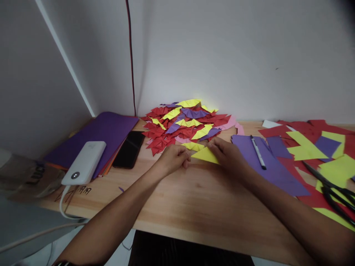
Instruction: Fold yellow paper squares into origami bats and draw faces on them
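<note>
My right hand pinches a folded, triangular piece of yellow paper just above the wooden table. The paper's pointed end faces left, towards my left hand. The fingers of my left hand are curled closed beside that point; whether anything is inside them is hidden. Right behind both hands lies a heap of small folded paper pieces in red, yellow, purple and pink. Some yellow ones carry small drawn faces.
On the left are a stack of purple sheets, a white power bank with a cable, and a black phone. To the right lie purple paper, a marker, coloured paper scraps and black scissors.
</note>
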### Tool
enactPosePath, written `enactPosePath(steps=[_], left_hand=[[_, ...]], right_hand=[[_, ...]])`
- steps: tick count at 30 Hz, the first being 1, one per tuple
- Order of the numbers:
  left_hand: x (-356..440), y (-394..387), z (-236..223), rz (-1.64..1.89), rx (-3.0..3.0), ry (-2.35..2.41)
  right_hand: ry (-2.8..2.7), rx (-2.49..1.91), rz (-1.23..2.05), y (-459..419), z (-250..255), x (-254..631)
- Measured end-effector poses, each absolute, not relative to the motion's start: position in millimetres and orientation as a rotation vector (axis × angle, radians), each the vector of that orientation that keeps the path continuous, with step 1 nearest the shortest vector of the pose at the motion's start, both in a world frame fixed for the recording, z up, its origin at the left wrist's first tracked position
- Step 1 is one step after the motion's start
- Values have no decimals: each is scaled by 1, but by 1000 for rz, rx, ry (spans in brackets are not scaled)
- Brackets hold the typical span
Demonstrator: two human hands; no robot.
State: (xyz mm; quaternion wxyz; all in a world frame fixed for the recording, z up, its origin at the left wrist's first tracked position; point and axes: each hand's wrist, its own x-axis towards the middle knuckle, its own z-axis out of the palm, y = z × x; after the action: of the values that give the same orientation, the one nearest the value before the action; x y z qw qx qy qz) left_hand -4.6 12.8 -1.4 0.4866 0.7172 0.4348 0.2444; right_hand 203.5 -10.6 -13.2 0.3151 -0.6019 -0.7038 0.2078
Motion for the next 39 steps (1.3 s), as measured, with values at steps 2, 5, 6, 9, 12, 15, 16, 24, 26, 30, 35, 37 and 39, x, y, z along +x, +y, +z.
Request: enactPosePath(steps=[2,5,6,9,12,15,16,24,26,30,35,37,39], left_hand=[[-4,13,-2,657,1785,1110],[0,10,-4,692,1883,1100],[2,8,-5,688,1908,1075],[6,4,-8,661,1926,1018],[9,2,-10,660,1899,998],[9,2,-8,675,1863,999],[9,3,-7,681,1846,1001],[6,6,-7,665,1817,992],[6,5,-5,625,1856,975],[7,3,-4,624,1918,963],[7,4,-7,674,1838,1011],[6,6,-7,668,1808,1044],[6,6,-6,650,1798,1074]], right_hand=[[-1871,-1563,581,-12,-12,201],[-1903,-1532,640,-18,-10,195],[-1912,-1529,649,-20,-9,192],[-1937,-1514,656,-25,-8,185],[-1943,-1503,667,-28,-9,182],[-1915,-1497,683,-28,-11,181],[-1909,-1489,688,-28,-11,181],[-1943,-1465,663,-27,-12,183],[-1946,-1457,664,-28,-12,183],[-1944,-1434,698,-28,-12,182],[-1965,-1417,736,-29,-10,181],[-1970,-1421,738,-29,-9,181],[-1973,-1423,745,-29,-9,182]])
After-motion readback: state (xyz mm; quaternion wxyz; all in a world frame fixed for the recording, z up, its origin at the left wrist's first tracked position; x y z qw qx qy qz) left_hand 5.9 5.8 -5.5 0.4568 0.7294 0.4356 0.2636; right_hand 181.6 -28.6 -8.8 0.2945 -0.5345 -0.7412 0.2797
